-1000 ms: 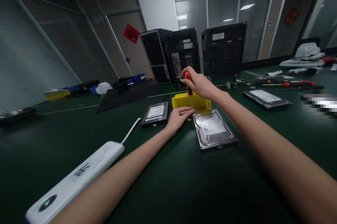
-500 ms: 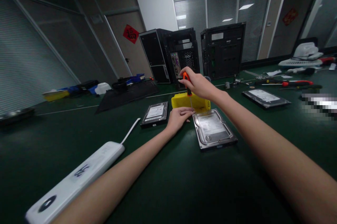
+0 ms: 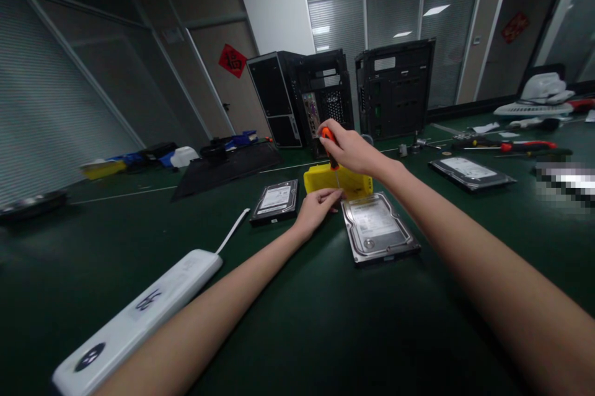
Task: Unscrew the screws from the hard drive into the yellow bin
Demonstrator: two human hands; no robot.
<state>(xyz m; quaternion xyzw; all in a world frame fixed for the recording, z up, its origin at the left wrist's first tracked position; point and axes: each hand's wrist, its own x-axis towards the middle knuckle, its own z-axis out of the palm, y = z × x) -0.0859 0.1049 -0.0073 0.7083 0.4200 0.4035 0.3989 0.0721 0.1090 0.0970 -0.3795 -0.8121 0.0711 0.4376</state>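
Note:
My right hand [image 3: 344,147] is wrapped round the orange handle of a screwdriver [image 3: 330,138], held upright with its shaft pointing down. The shaft ends at the far left corner of a silver hard drive [image 3: 377,227], which lies label up on the table. At that corner my left hand [image 3: 316,209] has thumb and fingers pinched together by the screwdriver's tip; what they hold, if anything, is too small to make out. Just behind the drive sits a yellow plastic tray [image 3: 320,178], partly covered by my hands. Left of my left hand lies another hard drive [image 3: 275,200].
A white power strip [image 3: 139,321] runs along the left front beside my left forearm. Black computer cases [image 3: 395,89] stand at the back. To the right lie a third hard drive [image 3: 469,171] and red-handled pliers [image 3: 525,146]. A black mat [image 3: 223,170] lies back left.
My left fingers have shifted slightly and curled closer at the screwdriver's tip. My right hand keeps its grip on the screwdriver in nearly the same place. The view has moved very slightly.

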